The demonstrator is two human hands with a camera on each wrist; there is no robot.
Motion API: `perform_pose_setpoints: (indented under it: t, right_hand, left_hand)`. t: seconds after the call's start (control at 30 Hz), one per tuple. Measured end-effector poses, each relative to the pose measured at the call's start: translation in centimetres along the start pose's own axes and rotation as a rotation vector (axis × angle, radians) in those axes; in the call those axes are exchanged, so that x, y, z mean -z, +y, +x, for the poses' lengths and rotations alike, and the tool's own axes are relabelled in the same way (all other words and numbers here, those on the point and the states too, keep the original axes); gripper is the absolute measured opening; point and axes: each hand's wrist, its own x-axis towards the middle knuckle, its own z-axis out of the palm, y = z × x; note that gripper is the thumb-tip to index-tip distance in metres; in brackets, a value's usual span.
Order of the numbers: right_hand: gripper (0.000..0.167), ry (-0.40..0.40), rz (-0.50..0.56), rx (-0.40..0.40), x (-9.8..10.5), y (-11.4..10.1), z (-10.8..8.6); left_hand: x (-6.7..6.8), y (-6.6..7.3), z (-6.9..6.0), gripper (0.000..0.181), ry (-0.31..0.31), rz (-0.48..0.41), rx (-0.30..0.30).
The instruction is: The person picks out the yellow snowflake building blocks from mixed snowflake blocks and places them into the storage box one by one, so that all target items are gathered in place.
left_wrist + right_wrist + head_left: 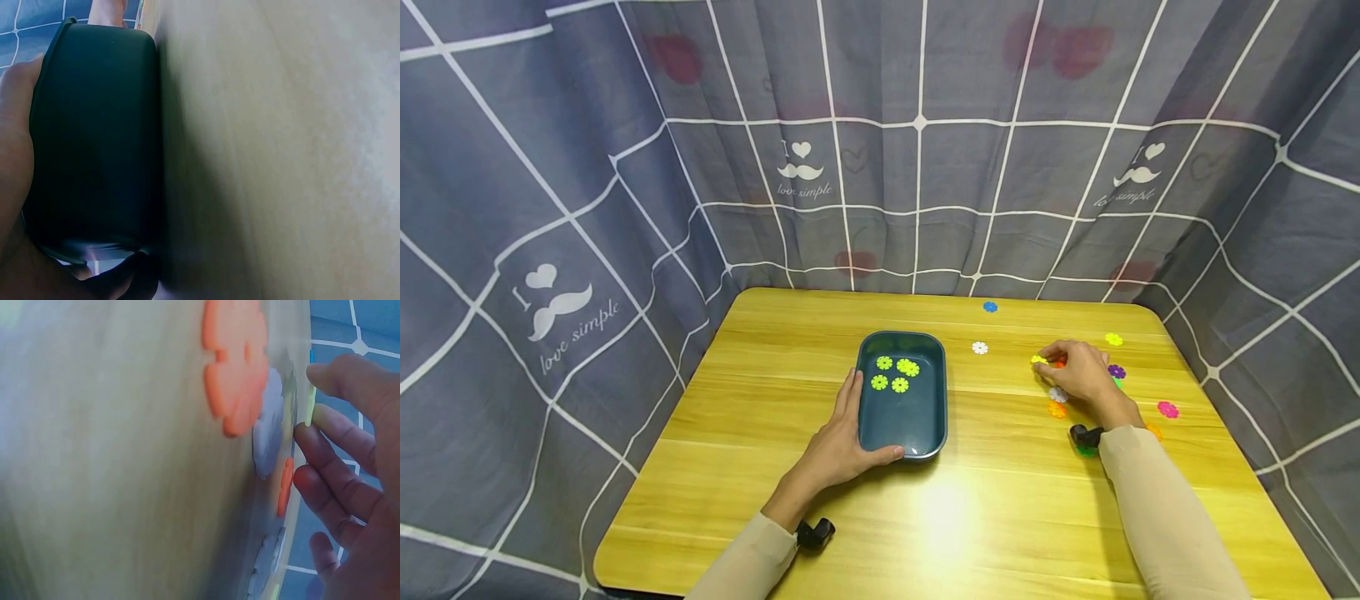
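Clock directions are read from the head view, with twelve o'clock towards the grey checked curtain (880, 167). A dark blue-green plastic tray (904, 433) is set on the wood-grain table (760, 392). Its near left corner is gripped by the left hand (838, 437) from eight o'clock, the fingers being laid along the outer wall and the thumb placed at the near rim. Five yellow-green snowflake discs (900, 385) are contained in the tray towards twelve o'clock, two of them overlapped.

At the tray's three o'clock, a yellow snowflake disc (1038, 360) is pinched between thumb and fingertips of the right hand (1081, 372); in the right wrist view it is held on edge. A red-orange disc (1061, 363) is partly covered by that hand. From the right hand, a grey disc (1057, 394) and an orange disc (1057, 409) are found at about seven o'clock, a purple disc (1117, 372) at three and a pink disc (1168, 409) at four. A white disc (980, 347) is noted at the tray's two o'clock.
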Motion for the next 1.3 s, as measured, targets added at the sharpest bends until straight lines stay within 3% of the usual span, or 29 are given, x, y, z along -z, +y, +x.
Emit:
perform_pose_setpoints:
  t: [1.3]
  right_hand:
    - [0.033, 0.038, 0.038, 0.059, -0.1, -1.4, -0.6]
  left_hand:
    - [0.1, 0.1, -0.1, 0.150, -0.002, -0.006, -0.002]
